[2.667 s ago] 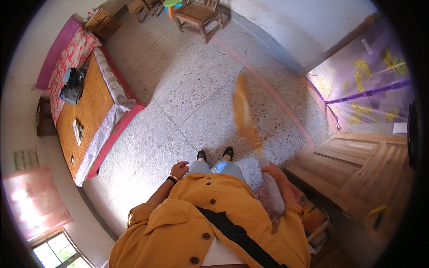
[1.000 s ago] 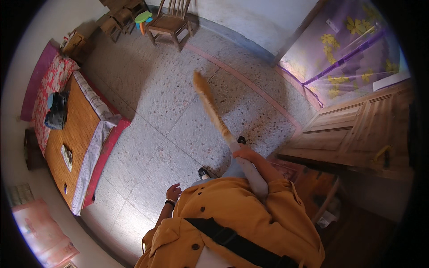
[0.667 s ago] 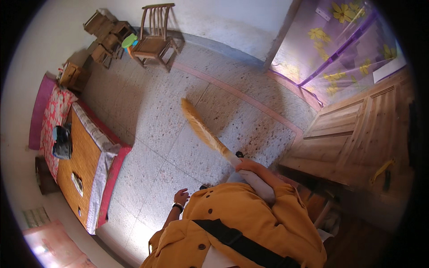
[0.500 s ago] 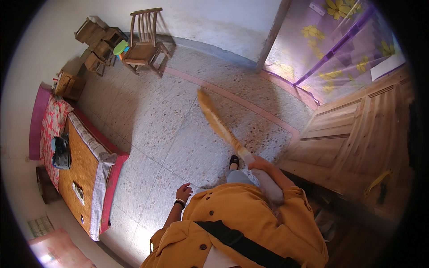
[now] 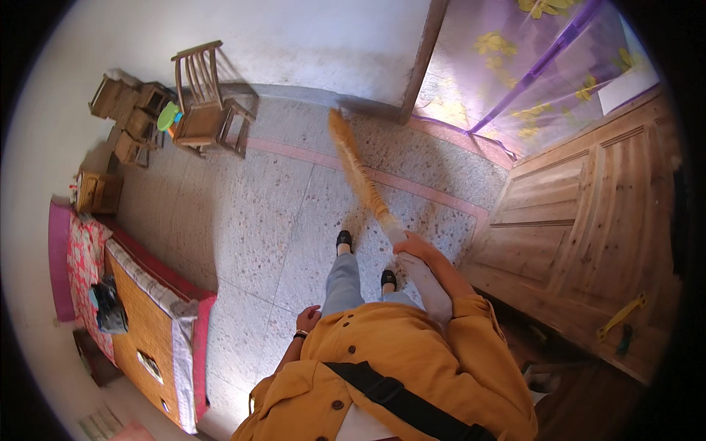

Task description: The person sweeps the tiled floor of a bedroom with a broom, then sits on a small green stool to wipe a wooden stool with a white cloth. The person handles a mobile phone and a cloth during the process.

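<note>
Right hand [image 5: 413,246] grips a long straw-coloured broom [image 5: 358,173], bristles blurred

One broom [image 5: 358,170], its handle gripped in the fingers of the right hand [image 5: 413,246]. Two hands in all; the left hand [image 5: 308,319] hangs free with nothing in its fingers. Two black shoes [image 5: 344,240], just below the right fingers. One wooden chair [image 5: 202,110], well away up-left of those fingers. About four small wooden stools [image 5: 126,114], stacked beyond the chair. One bed [image 5: 140,323], far left of the left fingers. One wooden door [image 5: 581,242], right of the right fingers
</note>
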A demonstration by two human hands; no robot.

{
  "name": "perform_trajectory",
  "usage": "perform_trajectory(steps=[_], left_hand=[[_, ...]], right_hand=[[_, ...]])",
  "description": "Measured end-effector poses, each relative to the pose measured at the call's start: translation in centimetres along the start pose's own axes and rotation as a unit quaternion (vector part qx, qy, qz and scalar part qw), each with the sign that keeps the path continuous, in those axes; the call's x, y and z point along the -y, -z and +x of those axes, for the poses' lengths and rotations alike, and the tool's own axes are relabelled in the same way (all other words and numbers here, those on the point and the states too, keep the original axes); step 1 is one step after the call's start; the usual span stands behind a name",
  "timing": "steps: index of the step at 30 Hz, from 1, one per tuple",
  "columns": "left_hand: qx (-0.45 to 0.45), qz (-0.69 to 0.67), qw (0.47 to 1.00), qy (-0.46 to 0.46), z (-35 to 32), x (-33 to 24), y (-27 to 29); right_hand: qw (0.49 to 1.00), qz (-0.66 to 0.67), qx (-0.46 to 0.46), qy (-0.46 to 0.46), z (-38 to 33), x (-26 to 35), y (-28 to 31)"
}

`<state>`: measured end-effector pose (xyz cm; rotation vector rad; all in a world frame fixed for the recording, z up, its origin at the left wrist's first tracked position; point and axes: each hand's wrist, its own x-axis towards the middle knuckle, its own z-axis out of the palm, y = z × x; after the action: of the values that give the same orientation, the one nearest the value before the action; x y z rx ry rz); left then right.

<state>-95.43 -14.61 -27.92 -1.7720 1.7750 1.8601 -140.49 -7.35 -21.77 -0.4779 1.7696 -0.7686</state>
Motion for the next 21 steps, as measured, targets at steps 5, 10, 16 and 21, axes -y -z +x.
perform_trajectory(steps=[5, 10, 16, 21], left_hand=[[0.062, 0.074, 0.994, -0.05, 7.6, -8.8, 5.7], [0.041, 0.021, 0.997, -0.062, 14.4, -15.4, 11.4], [0.05, 0.066, 0.993, -0.08, 20.2, -17.2, 14.5], [0.119, 0.082, 0.986, -0.087, 21.5, -19.2, 11.1]], right_hand=[[0.997, 0.044, 0.028, -0.049, 3.3, 2.3, -0.8], [0.965, 0.24, 0.006, -0.102, 1.1, -2.7, 0.3], [0.919, 0.323, -0.044, -0.221, -4.5, 1.3, 3.6], [0.92, 0.322, -0.117, -0.191, -5.1, 2.1, 5.4]])
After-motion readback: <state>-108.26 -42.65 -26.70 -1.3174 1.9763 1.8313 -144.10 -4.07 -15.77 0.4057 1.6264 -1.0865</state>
